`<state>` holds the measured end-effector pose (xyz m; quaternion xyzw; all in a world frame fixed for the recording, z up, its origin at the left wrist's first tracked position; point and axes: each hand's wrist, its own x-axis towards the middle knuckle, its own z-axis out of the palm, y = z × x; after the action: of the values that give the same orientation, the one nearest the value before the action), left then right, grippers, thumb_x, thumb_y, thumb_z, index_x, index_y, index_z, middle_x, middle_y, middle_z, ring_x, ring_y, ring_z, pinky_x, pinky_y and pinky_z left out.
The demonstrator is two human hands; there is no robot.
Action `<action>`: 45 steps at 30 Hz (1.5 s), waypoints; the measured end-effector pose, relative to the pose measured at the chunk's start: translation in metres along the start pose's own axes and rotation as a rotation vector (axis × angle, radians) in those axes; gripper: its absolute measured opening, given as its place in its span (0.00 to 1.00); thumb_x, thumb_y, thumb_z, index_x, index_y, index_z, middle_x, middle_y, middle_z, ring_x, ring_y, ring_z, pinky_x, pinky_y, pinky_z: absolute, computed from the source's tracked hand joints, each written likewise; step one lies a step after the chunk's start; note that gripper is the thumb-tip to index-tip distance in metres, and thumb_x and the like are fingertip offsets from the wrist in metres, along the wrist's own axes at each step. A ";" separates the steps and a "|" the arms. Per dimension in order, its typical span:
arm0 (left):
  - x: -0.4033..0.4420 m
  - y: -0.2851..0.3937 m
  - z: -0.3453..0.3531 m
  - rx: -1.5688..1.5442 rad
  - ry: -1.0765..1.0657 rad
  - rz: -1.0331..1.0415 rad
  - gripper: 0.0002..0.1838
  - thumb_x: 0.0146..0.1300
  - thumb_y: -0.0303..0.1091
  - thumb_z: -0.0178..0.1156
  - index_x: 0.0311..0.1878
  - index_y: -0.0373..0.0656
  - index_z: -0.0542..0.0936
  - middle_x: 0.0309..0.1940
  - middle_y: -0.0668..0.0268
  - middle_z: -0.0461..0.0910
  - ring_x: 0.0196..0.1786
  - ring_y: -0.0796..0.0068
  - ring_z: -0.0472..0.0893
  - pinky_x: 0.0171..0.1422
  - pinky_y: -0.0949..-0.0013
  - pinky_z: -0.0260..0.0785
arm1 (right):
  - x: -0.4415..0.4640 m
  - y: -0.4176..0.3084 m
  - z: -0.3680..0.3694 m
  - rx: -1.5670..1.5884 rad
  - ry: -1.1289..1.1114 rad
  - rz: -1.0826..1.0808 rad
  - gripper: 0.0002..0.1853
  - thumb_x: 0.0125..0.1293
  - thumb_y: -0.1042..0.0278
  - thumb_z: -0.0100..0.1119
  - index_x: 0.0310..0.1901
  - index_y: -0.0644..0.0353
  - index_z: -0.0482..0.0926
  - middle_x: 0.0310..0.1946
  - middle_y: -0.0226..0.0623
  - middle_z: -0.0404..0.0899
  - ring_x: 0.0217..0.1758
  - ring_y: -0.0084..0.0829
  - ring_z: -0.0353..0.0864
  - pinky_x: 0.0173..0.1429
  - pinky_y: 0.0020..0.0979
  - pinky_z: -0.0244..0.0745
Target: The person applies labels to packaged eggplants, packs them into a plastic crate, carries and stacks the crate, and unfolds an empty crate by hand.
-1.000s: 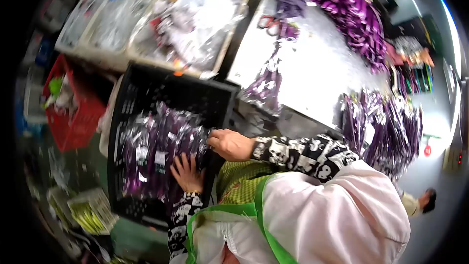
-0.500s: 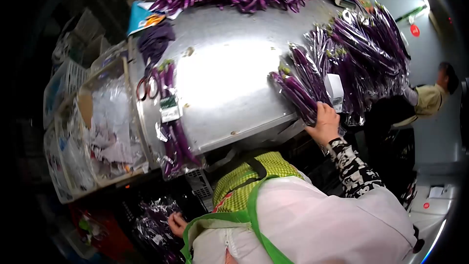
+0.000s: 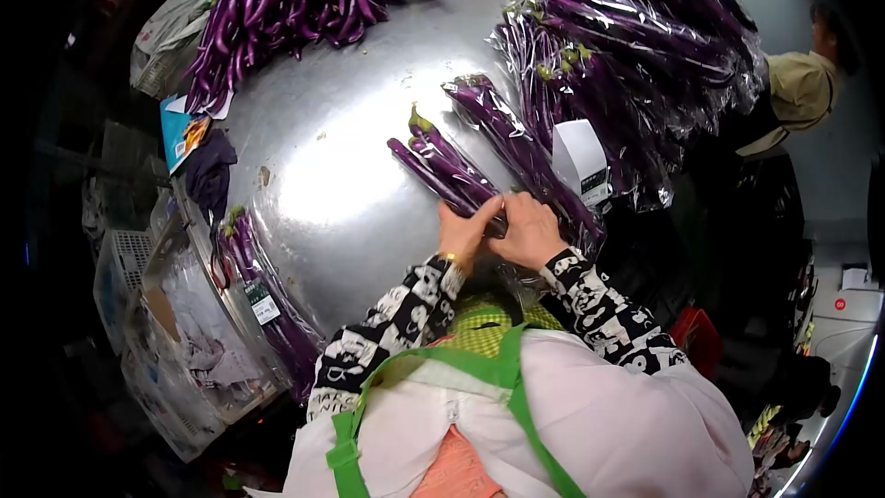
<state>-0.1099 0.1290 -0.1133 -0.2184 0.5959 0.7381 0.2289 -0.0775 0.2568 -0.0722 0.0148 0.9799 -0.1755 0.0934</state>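
Note:
A bundle of long purple eggplants in clear plastic lies slanted on the metal table, stem ends pointing away from me. My left hand is closed around the near end of this bundle from the left. My right hand grips the same end from the right, the two hands nearly touching. The fingers partly cover the near end of the bag. Just right of it lies another bagged eggplant bundle. A roll of white labels rests beside that bundle, close to my right hand.
Bagged eggplants are heaped at the right, loose eggplants at the far left. A labelled eggplant pack lies along the table's left edge. Bins of plastic bags stand beyond it. A person is at the right.
My left hand has come up from the lower left to the eggplant bundle. The right hand has shifted its hold, and the bundle now lies farther from its neighbour. The view has turned.

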 end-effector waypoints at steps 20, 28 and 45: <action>0.032 0.028 -0.137 0.484 0.348 0.209 0.42 0.50 0.56 0.68 0.52 0.23 0.69 0.45 0.48 0.77 0.45 0.62 0.77 0.51 0.64 0.69 | -0.011 0.153 0.003 0.798 0.652 0.391 0.13 0.60 0.64 0.60 0.39 0.67 0.77 0.26 0.38 0.79 0.31 0.25 0.74 0.37 0.30 0.68; -0.029 0.032 -0.153 0.804 0.677 0.679 0.44 0.55 0.46 0.66 0.67 0.34 0.55 0.62 0.45 0.62 0.66 0.51 0.60 0.70 0.55 0.51 | -0.179 0.242 -0.027 0.918 0.575 0.621 0.08 0.57 0.71 0.59 0.35 0.67 0.82 0.29 0.31 0.81 0.31 0.21 0.77 0.36 0.24 0.70; -0.142 0.040 -0.008 0.229 -0.893 1.192 0.24 0.51 0.13 0.55 0.55 0.32 0.74 0.51 0.48 0.76 0.51 0.54 0.79 0.56 0.65 0.70 | -0.167 -0.042 -0.106 1.230 0.078 0.027 0.06 0.60 0.75 0.61 0.36 0.65 0.75 0.31 0.27 0.76 0.36 0.14 0.73 0.38 0.19 0.70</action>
<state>-0.0197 0.1025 0.0013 0.4860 0.5368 0.6889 0.0317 0.0651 0.2550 0.0709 0.0849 0.7015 -0.7067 0.0341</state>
